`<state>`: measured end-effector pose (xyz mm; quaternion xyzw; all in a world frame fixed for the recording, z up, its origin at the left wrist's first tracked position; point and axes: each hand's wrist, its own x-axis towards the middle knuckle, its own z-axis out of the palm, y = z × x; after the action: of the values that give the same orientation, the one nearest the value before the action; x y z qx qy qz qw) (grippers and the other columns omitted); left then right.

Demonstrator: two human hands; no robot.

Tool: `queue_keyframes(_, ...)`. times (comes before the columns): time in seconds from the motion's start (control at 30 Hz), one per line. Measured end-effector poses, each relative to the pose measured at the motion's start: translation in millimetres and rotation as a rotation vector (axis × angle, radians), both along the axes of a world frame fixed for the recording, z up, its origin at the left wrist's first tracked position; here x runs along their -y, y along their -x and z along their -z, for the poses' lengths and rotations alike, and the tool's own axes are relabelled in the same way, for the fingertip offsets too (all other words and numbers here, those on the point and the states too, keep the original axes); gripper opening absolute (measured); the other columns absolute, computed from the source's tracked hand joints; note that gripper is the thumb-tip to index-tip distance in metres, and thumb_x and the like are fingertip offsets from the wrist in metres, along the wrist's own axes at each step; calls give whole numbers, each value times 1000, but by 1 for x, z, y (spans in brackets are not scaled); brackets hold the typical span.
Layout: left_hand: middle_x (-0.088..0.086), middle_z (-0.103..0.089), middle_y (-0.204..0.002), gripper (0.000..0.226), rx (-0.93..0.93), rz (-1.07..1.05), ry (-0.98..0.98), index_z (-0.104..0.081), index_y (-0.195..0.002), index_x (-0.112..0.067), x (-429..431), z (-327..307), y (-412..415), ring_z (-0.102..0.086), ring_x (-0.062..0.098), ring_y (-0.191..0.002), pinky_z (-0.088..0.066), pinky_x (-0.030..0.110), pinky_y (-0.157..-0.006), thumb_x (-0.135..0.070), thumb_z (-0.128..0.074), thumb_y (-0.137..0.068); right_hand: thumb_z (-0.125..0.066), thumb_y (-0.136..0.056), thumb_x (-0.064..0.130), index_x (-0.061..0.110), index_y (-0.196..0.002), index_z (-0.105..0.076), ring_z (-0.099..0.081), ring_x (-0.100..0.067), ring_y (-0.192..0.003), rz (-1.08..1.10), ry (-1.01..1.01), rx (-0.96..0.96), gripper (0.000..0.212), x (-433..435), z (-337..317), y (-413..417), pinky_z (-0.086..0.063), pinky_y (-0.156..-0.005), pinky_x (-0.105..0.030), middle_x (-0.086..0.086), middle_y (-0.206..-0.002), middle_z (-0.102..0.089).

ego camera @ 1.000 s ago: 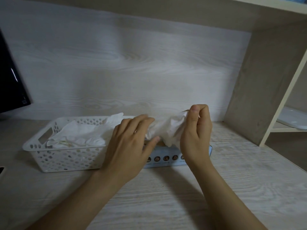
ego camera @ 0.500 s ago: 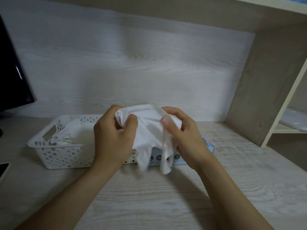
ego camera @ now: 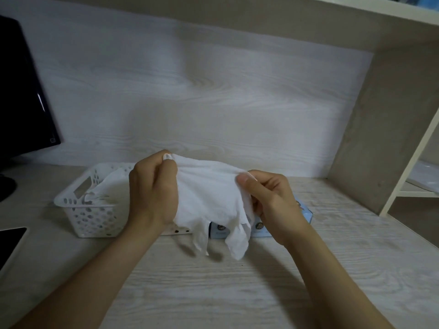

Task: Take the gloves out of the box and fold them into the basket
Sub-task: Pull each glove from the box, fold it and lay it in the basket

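Two hands, one white glove point(ego camera: 209, 198). Left hand point(ego camera: 153, 193) pinches the cuff edge at one corner; right hand point(ego camera: 273, 203) pinches the other, so the glove hangs spread, fingers down, above the desk point(ego camera: 213, 286), probably to flatten it for folding. Basket point(ego camera: 92, 217): white, perforated, at left, holding gloves already placed. Box point(ego camera: 301, 210): pale blue, mostly hidden behind the glove.

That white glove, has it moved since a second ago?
Yes. The glove was bunched low over the blue box; now both hands hold it spread open, lifted clear in front of the box, fingers dangling toward the desk.
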<state>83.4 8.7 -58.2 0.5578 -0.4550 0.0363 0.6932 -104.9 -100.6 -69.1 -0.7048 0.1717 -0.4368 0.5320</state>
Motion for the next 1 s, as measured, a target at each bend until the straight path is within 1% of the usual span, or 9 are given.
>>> queue_keyframes(0.07, -5, -25, -60, 28, -21, -33, 15, -23, -65, -20, -2, -2, -6, -25, 14, -59, -18, 36, -57, -16, -41, -86, -64, -106, 21, 6, -71, -68, -49, -21, -51, 85, 90, -24, 38, -3, 1, -3, -41, -51, -27, -10, -57, -58)
queue_keyframes(0.2, -8, -25, -58, 33, -32, -118, 22, -24, -63, -20, -6, -7, -19, -25, 10, -56, -17, 32, -54, -20, -44, -89, -74, -100, 20, 18, -90, -82, -74, -17, -77, 280, 205, -19, 13, -5, 5, -18, -58, -69, -35, 4, -81, -79)
queue_keyframes(0.3, -2, -32, -58, 35, -28, -201, -4, -33, -62, -9, -6, -9, -35, -28, 10, -54, -21, 31, -52, -24, -48, -90, -75, -99, 25, 22, -92, -82, -72, -15, -73, 434, 305, -70, 10, -5, 7, -31, -55, -65, -33, 9, -79, -78)
queue_keyframes(0.43, -4, -42, -52, 30, 28, -342, -66, -45, -61, -10, -12, -12, -56, -40, 10, -51, -31, 27, -52, -12, -49, -91, -71, -100, 31, 24, -92, -81, -67, -7, -72, 622, 549, -177, 14, -6, -2, -49, -43, -61, -12, 15, -72, -73)
queue_keyframes(0.53, -1, -60, -64, 14, -2, -392, -104, -59, -84, -12, -13, -12, -69, -55, 16, -67, -37, 33, -60, -13, -49, -94, -66, -102, 32, 23, -91, -79, -64, -7, -66, 656, 615, -261, 19, -4, -11, -68, -40, -61, -7, 13, -71, -71)
queue_keyframes(0.6, 5, -63, -68, 9, -32, -414, -107, -51, -103, -13, -12, -11, -75, -56, 27, -76, -36, 35, -66, -13, -49, -94, -64, -102, 35, 24, -90, -79, -65, -9, -68, 648, 616, -322, 22, 1, -18, -80, -47, -62, -16, 11, -72, -72)
queue_keyframes(0.73, 9, -63, -82, 23, -43, -435, -145, -39, -115, -15, -16, -9, -88, -56, 16, -74, -41, 38, -69, -6, -49, -97, -68, -98, 39, 27, -88, -79, -69, -22, -82, 615, 538, -406, 19, 17, -30, -102, -58, -71, -36, 7, -75, -73)
queue_keyframes(0.83, 4, -63, -95, 22, 28, -447, -267, -49, -109, -24, -17, -8, -101, -58, 24, -81, -48, 43, -74, -5, -45, -99, -70, -99, 40, 26, -96, -80, -69, -22, -81, 622, 545, -489, 17, 26, -35, -118, -60, -70, -39, 1, -82, -73)
queue_keyframes(1.0, 2, -72, -111, 47, 110, -437, -448, -75, -86, -27, -18, -6, -112, -64, 26, -97, -48, 33, -77, 4, -41, -97, -74, -98, 37, 22, -98, -78, -70, -24, -80, 557, 569, -580, 16, 37, -39, -143, -61, -70, -39, -5, -85, -73)
